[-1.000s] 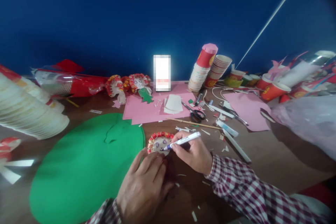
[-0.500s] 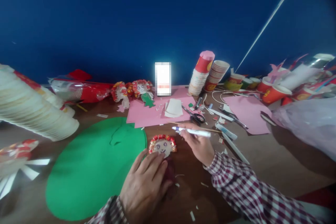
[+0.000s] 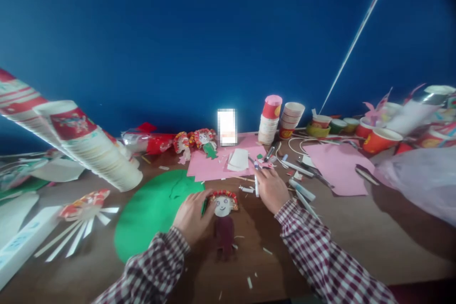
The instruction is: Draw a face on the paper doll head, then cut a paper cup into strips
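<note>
A paper doll [image 3: 223, 206] with a drawn smiling face, red-and-gold frilled hair and a dark maroon body lies flat in front of me. At the left edge of its head is my left hand [image 3: 192, 213], thumb and fingers apart, with green showing in the gap. My right hand [image 3: 273, 191] rests low over the table to the doll's upper right, closed on a white marker [image 3: 256, 185] that points away from me. Partly under my left hand lies a large green round sheet [image 3: 153, 213].
Pink sheets [image 3: 203, 166] and white paper pieces [image 3: 238, 159] lie ahead. Cup stacks stand at the back [image 3: 268, 128] and lean at left [image 3: 92, 152]. Finished-looking dolls [image 3: 204, 140] sit behind. Another frilled piece with white strips [image 3: 83, 209] lies left; a plastic bag [image 3: 420, 180] lies right.
My left hand has slid off the doll to its left side, uncovering the face and body. The right hand has lowered, turning the marker from sideways to pointing away. The view has shifted left.
</note>
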{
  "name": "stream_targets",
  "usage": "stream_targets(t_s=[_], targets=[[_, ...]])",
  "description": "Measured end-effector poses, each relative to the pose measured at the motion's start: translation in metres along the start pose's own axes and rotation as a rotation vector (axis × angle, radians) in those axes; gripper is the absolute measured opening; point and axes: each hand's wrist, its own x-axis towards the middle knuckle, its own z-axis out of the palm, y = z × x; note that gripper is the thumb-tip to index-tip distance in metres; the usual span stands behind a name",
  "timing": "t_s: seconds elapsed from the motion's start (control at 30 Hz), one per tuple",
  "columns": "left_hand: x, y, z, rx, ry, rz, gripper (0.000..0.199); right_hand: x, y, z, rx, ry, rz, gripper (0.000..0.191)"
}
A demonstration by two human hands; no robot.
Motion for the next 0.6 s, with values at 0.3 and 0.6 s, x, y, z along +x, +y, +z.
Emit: stream_targets(t_s=[0.3, 0.6], targets=[[0.021, 0.008, -0.004, -0.098, -0.107, -0.148, 0.017, -0.002, -0.003, -0.001, -0.062, -0.05, 0.046, 0.043], [0.002, 0.011, -0.027, -0.732, -0.076, -0.259, 0.019, -0.002, -0.002, 0.007, -0.011, 0.062, 0.008, 0.04]])
